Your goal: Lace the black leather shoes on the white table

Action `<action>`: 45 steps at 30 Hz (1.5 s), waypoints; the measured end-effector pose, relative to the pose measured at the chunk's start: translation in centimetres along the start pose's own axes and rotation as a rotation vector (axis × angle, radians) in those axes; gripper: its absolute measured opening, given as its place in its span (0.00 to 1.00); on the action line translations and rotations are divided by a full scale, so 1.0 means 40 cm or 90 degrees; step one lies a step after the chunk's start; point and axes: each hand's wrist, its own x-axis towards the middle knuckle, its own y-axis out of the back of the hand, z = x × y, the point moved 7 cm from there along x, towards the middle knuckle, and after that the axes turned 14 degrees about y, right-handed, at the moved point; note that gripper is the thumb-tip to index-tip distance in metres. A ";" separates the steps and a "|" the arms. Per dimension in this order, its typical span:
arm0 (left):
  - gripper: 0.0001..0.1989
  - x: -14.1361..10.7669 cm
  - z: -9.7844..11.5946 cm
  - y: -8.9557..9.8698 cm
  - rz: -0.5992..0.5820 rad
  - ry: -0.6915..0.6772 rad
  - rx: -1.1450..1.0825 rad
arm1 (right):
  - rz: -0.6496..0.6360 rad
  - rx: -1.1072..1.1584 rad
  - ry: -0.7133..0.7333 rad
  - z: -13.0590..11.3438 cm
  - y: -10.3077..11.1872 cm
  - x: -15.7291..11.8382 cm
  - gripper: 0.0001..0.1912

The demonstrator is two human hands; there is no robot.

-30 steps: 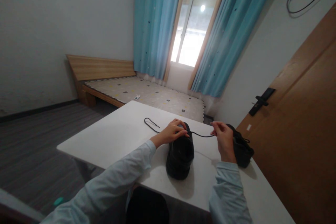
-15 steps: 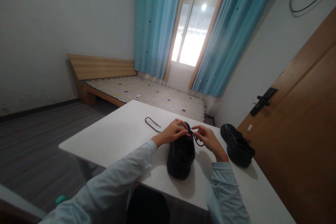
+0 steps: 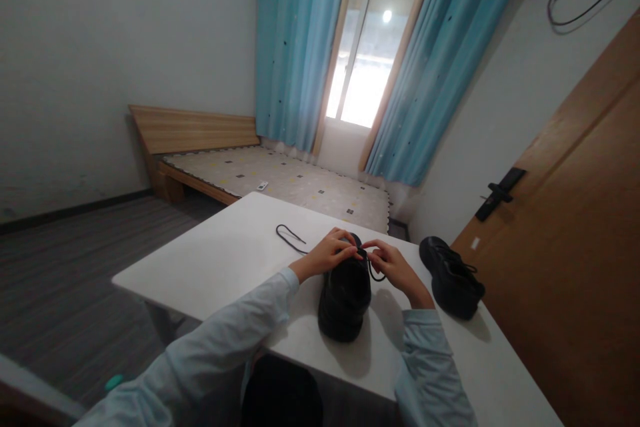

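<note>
Both hands point(image 3: 330, 252) point(image 3: 396, 267) nearly meet, fingers point(image 3: 375, 243) bent inward

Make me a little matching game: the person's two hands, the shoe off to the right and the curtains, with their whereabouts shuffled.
Things:
1. Left hand
2. Right hand
3. Right-hand shoe
4. Blue curtains

Places:
A. On the white table, on the side by the brown door
B. On both sides of the window
C. Over the left side of the middle shoe
D. At the right side of the middle shoe

Pairs: 1-C, 2-D, 3-A, 4-B
</note>
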 end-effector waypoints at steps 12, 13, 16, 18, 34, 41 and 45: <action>0.13 0.008 -0.014 0.004 0.067 0.080 -0.016 | 0.000 -0.026 -0.044 0.016 -0.023 -0.002 0.22; 0.12 0.008 -0.015 0.004 0.071 0.085 -0.011 | 0.002 -0.047 -0.044 0.015 -0.022 -0.001 0.21; 0.09 0.009 -0.020 0.000 0.070 0.100 0.006 | 0.009 -0.116 -0.033 0.006 -0.020 0.003 0.19; 0.08 0.011 -0.024 -0.005 0.064 0.108 0.018 | 0.022 -0.156 -0.020 0.000 -0.017 0.006 0.17; 0.06 0.017 -0.042 -0.035 0.013 0.183 -0.020 | -0.013 -0.388 -0.022 -0.025 -0.042 0.016 0.16; 0.07 0.006 -0.030 -0.024 0.091 0.183 0.031 | 0.041 -0.383 0.005 -0.038 -0.010 0.015 0.17; 0.07 0.001 -0.018 0.002 0.141 0.162 -0.009 | 0.117 -0.278 0.079 -0.054 0.016 0.014 0.18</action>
